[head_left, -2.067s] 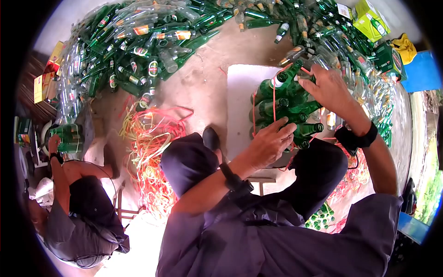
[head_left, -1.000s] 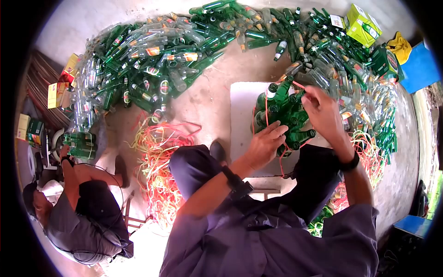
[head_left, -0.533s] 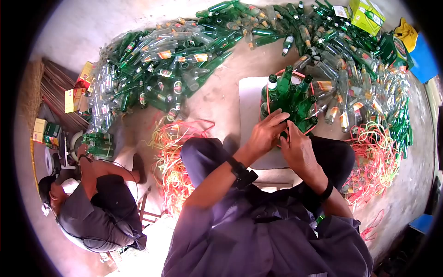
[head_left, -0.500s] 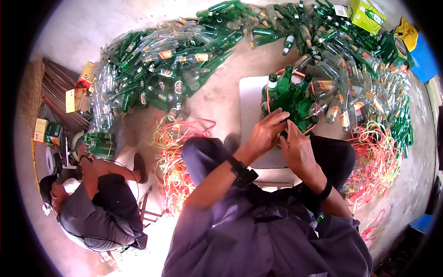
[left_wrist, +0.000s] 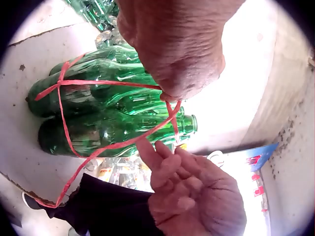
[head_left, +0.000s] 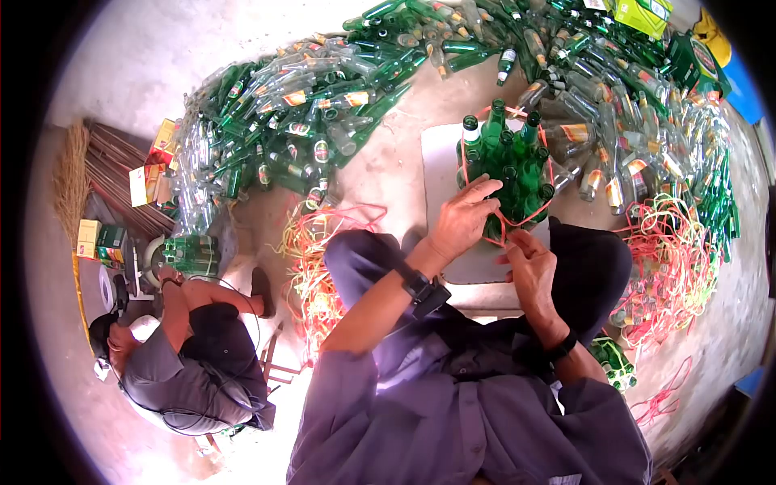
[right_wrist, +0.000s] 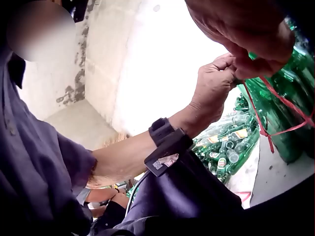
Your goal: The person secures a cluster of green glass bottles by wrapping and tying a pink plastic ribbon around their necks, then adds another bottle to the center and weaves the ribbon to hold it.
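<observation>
Green bottles, grouped upright on a white board, as seen from my head view; the group stands right of the middle of the scene, just beyond the knees of the seated person. Red ribbon loops around the bottle necks, and in the left wrist view it also crosses their sides and bases. The left hand is at the near left side of the group, grasping the ribbon between thumb and fingers. The right hand lies at the near side, fingers bent and fingertips at the ribbon; I cannot tell whether they pinch it. A ribbon heap lies left of the knees and a second heap lies to the right. Loose bottles, green and clear, cover the far floor in a broad arc. At the left, I see another person seated with a bundle of green glass. A broom leans at the far left, and a yellow cloth lies at the far right.
</observation>
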Demonstrator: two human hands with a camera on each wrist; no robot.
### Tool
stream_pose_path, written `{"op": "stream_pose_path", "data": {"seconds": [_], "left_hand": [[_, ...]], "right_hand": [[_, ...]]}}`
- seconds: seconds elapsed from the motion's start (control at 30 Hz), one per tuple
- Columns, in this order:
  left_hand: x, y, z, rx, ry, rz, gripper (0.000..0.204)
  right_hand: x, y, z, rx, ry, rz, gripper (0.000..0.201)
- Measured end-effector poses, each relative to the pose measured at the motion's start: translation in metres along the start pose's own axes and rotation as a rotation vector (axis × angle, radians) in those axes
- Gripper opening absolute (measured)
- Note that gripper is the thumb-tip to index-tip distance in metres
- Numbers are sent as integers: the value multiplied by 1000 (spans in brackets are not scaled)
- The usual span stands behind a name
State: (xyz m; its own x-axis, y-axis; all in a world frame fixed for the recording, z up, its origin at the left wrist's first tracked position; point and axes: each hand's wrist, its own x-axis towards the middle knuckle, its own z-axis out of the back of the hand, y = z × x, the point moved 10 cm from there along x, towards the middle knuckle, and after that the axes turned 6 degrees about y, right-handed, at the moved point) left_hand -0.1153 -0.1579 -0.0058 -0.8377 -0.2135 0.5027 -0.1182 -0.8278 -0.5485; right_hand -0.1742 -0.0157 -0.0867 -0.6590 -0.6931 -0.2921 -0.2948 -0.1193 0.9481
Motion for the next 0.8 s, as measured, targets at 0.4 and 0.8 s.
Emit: {"op": "stream_pose_path", "data": {"seconds": [0.4,0.8], "left_hand": [[5,-2,-1,42,69,7,21],[17,-6,8,-20,280,76,40]], "right_hand": [[11,-22,-28,559,100,-195,26],[17,-45,-17,180,60,-184,30]]}}
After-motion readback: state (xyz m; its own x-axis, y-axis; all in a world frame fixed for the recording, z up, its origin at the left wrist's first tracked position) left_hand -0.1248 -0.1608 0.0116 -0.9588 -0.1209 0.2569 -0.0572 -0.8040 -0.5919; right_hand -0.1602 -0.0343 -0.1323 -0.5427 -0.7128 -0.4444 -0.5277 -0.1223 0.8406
